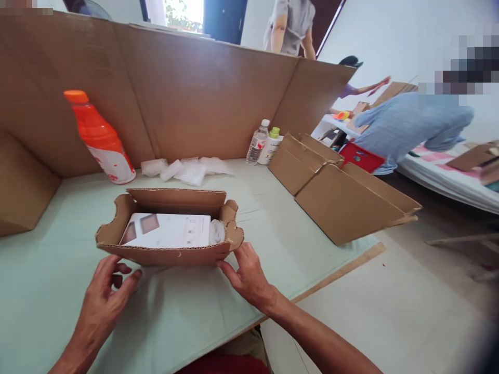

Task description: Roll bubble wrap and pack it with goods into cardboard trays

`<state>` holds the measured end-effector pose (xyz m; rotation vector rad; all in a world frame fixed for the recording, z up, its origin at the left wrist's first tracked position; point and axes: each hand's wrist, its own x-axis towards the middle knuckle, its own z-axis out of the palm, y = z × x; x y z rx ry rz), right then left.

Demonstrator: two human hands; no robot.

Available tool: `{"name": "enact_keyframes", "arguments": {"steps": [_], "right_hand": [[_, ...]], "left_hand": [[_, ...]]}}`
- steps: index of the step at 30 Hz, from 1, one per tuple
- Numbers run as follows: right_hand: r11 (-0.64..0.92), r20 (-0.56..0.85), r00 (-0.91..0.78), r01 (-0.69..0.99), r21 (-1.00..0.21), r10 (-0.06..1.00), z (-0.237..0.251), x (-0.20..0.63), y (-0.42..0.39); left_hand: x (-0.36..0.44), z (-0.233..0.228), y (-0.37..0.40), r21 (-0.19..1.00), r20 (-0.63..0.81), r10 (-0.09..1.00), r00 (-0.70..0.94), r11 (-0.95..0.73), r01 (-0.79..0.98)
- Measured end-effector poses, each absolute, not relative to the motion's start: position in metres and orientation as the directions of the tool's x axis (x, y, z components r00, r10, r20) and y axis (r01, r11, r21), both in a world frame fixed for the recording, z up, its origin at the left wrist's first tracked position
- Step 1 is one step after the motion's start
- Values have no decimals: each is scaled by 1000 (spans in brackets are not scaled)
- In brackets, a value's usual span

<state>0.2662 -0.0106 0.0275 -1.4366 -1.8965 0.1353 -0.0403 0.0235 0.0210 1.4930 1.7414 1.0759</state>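
Observation:
A small open cardboard box (pixel 171 257) sits on the pale green table cover, its flaps standing up. Inside it lies a white printed box (pixel 175 228), with clear crumpled plastic wrap (pixel 217 231) at its right end. My right hand (pixel 249 272) is at the front right corner of the cardboard box, thumb on the front face and fingers round the side. By the front left corner is my left hand (pixel 109 288), fingers loosely curled with the thumb apart; the fingertips are close to the box, and whether they touch it I cannot tell.
An orange bottle (pixel 99 137), several plastic air cushions (pixel 189 170), a water bottle (pixel 258 143) and a white bottle with a green cap (pixel 272 148) stand or lie along the tall cardboard wall (pixel 202 98). Other open cardboard boxes (pixel 339 197) stand at right. People work beyond.

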Motion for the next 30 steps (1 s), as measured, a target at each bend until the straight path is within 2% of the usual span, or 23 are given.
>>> {"name": "enact_keyframes", "arguments": {"steps": [3, 7, 12, 16, 21, 27, 30], "right_hand": [[387, 527, -87, 779, -493, 846, 24, 277, -9], [316, 582, 8, 834, -453, 813, 15, 319, -16], [146, 583, 181, 872, -468, 792, 9, 392, -20], [39, 546, 306, 847, -531, 780, 8, 439, -4], [39, 448, 367, 736, -675, 815, -6, 482, 39], [70, 447, 350, 719, -691, 823, -25, 517, 82], [68, 423, 382, 671, -738, 822, -39, 529, 94]], "left_hand": [[-28, 22, 26, 923, -51, 983, -179, 114, 366], [22, 20, 45, 976, -103, 995, -7, 103, 192], [118, 18, 99, 995, -23, 974, 225, 1, 98], [201, 8, 159, 999, 39, 957, 289, -34, -21], [291, -17, 213, 994, 81, 932, 354, -51, -95], [353, -38, 252, 990, 134, 893, 430, -101, -99], [372, -41, 272, 988, 156, 878, 452, -137, -74]]}}
